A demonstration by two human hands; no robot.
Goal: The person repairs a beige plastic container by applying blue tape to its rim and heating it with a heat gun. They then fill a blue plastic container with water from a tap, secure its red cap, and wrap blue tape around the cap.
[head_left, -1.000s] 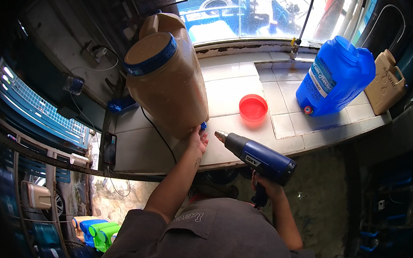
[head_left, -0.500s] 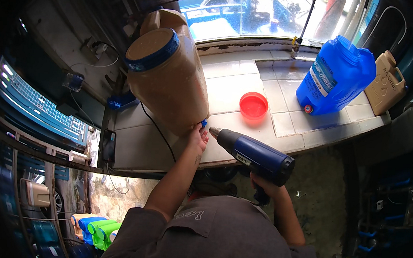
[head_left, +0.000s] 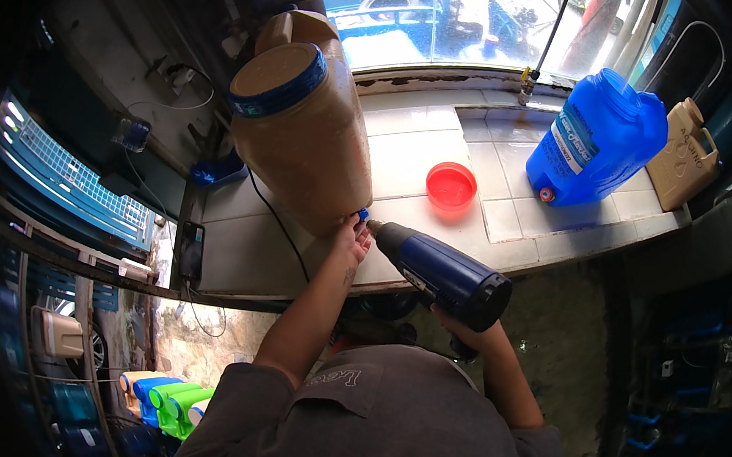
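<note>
A large tan plastic water container [head_left: 308,152] with a blue-rimmed cap stands upright on the white tiled counter. At its lower front is a small blue tap [head_left: 363,215], pinched in the fingers of my left hand [head_left: 352,240]. My right hand [head_left: 462,329] is wrapped round the handle of a dark blue heat gun [head_left: 443,272]. The gun's metal nozzle points left at the tap, very close to my left fingertips. Whether nozzle and tap touch, I cannot tell.
On the tiled counter [head_left: 410,151] sit a red bowl [head_left: 451,189] and, farther right, a blue water container [head_left: 591,147] with a red-and-white tap. A tan jug [head_left: 685,162] stands beyond it. A black cable [head_left: 277,218] crosses the counter at left. Several coloured containers [head_left: 169,400] stand low at left.
The heat gun has shifted slightly left, bringing its nozzle nearer the blue tap. My left hand keeps its hold there. The view has tilted a little.
</note>
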